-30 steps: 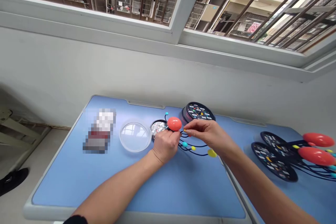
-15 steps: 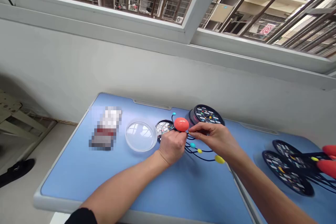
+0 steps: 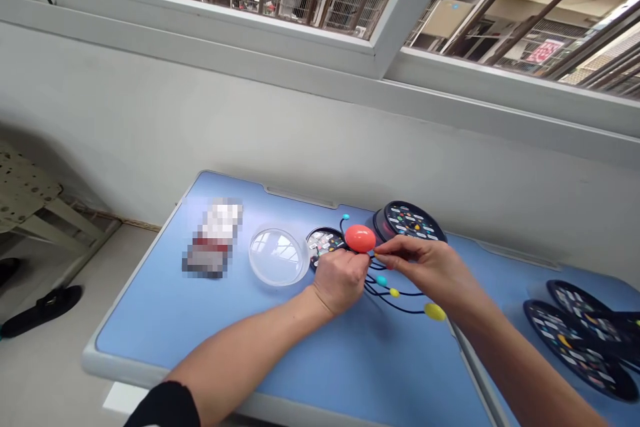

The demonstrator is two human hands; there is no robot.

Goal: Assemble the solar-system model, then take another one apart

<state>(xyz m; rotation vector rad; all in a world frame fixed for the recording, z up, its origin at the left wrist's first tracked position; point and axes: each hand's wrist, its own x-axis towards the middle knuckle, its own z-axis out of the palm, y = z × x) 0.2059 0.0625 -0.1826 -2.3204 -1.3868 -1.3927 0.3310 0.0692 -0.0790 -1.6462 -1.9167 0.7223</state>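
My left hand [image 3: 343, 280] is closed around the base of a small model with an orange-red ball [image 3: 360, 237] on top and thin black wire arms. The arms end in small beads: cyan [image 3: 381, 281], yellow [image 3: 395, 292] and a larger yellow one [image 3: 435, 311]. My right hand [image 3: 427, 268] pinches one of the wire arms right beside the ball. Both hands meet over the blue table [image 3: 280, 347]. A black disc with coloured marks [image 3: 325, 242] lies just behind my left hand.
A clear round lid [image 3: 279, 255] lies left of my hands, and a blurred red-and-white packet [image 3: 213, 239] further left. A stack of black printed discs [image 3: 410, 221] stands behind my right hand. More black discs [image 3: 575, 340] lie at the far right. Wall and window rise behind.
The view has drifted left and down, so the finished models with red balls at the right have slid out of sight. My hands keep their hold on the model.
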